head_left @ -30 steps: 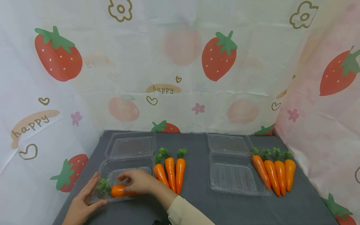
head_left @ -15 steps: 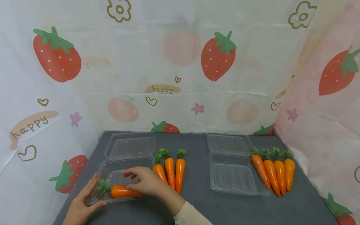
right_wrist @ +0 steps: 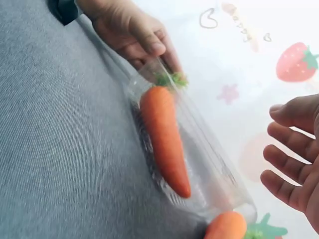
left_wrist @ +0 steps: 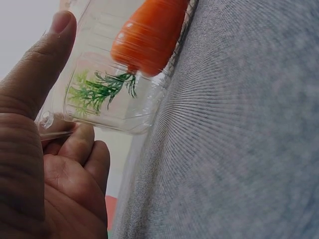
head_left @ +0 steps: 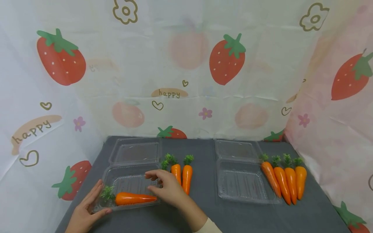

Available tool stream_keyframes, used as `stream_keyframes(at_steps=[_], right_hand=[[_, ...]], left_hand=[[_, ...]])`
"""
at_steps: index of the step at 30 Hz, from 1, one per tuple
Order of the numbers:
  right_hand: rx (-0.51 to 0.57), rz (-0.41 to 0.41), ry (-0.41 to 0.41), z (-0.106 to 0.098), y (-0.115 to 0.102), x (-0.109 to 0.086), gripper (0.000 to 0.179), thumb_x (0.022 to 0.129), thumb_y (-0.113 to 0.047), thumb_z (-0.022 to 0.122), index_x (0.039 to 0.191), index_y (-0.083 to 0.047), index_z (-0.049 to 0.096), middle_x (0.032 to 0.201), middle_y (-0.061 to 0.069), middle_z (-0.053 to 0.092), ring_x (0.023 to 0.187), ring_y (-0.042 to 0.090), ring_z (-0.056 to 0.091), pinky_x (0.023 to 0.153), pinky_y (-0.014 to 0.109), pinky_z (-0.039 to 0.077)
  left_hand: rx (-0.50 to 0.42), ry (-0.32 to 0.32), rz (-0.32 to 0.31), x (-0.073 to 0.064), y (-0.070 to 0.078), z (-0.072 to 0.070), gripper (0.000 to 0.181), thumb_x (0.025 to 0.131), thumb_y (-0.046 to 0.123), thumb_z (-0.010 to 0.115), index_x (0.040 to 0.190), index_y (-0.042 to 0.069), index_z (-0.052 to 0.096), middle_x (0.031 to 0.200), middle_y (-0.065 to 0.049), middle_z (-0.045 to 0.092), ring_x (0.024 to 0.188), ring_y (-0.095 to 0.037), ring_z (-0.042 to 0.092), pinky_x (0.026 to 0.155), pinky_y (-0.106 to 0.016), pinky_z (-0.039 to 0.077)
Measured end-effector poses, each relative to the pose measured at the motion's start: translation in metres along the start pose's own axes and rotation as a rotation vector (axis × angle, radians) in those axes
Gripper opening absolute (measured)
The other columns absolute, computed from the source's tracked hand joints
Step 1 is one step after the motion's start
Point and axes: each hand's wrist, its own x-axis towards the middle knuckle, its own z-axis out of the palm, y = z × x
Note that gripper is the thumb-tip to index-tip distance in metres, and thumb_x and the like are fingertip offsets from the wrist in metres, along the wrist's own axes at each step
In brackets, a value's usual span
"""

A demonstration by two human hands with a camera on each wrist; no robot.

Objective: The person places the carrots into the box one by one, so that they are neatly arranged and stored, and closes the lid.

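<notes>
The carrot (head_left: 132, 198) lay inside the left clear container (head_left: 131, 179), along its near side, with its long axis running left to right: leafy top (head_left: 107, 193) by the left hand (head_left: 84, 208), tip pointing toward the right. Of the two hands, the left bracketed the container's left end, mostly straight fingers along the side and thumb at the near edge; it had no hold on the carrot itself. The right hand (head_left: 167, 187) hovered by the container's right end, just beyond the carrot's tip and apart from it, thumb well away from loosely bent, spread fingers, and held nothing.

The relation that seemed to count was the right hand's to the loose carrots (head_left: 187, 176) on the bench (head_left: 201, 207). They lay just right of the container, partly hidden behind that hand, far nearer to it than to the left. Their long axes ran away from the body, leafy ends farthest, roughly crosswise to the boxed one, so picking one up would probably call for a turn before laying it parallel
</notes>
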Motion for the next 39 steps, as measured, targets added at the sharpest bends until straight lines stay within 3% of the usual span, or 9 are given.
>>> stream_keyframes(at_steps=[5,13,16,24,33,39], right_hand=[[0.037,0.022,0.060,-0.007,0.009,-0.011,0.041,0.095,-0.014,0.075,0.134,-0.020,0.065,0.124,-0.005,0.070,0.109,0.020,0.065,0.088,0.037,0.061],[0.060,0.092,0.129,-0.014,0.017,-0.025,0.042,0.094,-0.013,0.076,0.135,-0.020,0.066,0.126,-0.004,0.069,0.112,0.026,0.063,0.094,0.041,0.059],[0.047,0.112,0.152,-0.016,0.018,-0.028,0.043,0.093,-0.012,0.076,0.134,-0.018,0.066,0.126,-0.006,0.068,0.111,0.027,0.063,0.092,0.044,0.060],[-0.023,0.072,0.204,-0.028,0.022,-0.030,0.043,0.093,-0.011,0.077,0.134,-0.014,0.066,0.127,0.004,0.069,0.109,0.032,0.064,0.089,0.047,0.060],[-0.073,0.090,0.289,-0.040,0.032,-0.033,0.046,0.091,-0.010,0.079,0.135,-0.012,0.065,0.129,0.005,0.066,0.110,0.032,0.064,0.088,0.050,0.060],[-0.095,0.122,0.365,-0.046,0.042,-0.034,0.048,0.089,-0.008,0.079,0.134,-0.014,0.065,0.125,0.010,0.066,0.108,0.034,0.063,0.090,0.055,0.058]], left_hand=[[0.012,0.005,-0.012,0.000,0.003,0.000,0.095,0.084,0.013,0.085,0.161,0.004,0.030,0.171,-0.010,0.022,0.140,0.023,0.023,0.102,0.002,0.035],[-0.043,-0.004,0.002,0.001,0.004,-0.003,0.093,0.083,0.007,0.084,0.160,0.003,0.032,0.170,-0.016,0.021,0.142,0.021,0.023,0.104,0.000,0.036],[-0.036,-0.007,-0.004,0.001,0.003,-0.003,0.094,0.083,0.008,0.085,0.160,0.004,0.032,0.170,-0.016,0.021,0.141,0.021,0.024,0.103,0.000,0.037],[-0.057,0.010,0.025,0.001,0.005,-0.003,0.092,0.082,0.004,0.084,0.159,0.001,0.033,0.170,-0.013,0.022,0.142,0.020,0.024,0.104,-0.001,0.037],[-0.026,0.001,-0.036,0.000,0.003,-0.002,0.094,0.083,0.013,0.086,0.160,0.003,0.033,0.170,-0.014,0.022,0.139,0.023,0.023,0.102,0.001,0.037],[-0.009,0.001,-0.019,0.001,0.004,-0.003,0.094,0.083,0.013,0.085,0.161,0.005,0.032,0.170,-0.014,0.022,0.140,0.023,0.022,0.102,0.002,0.036]])
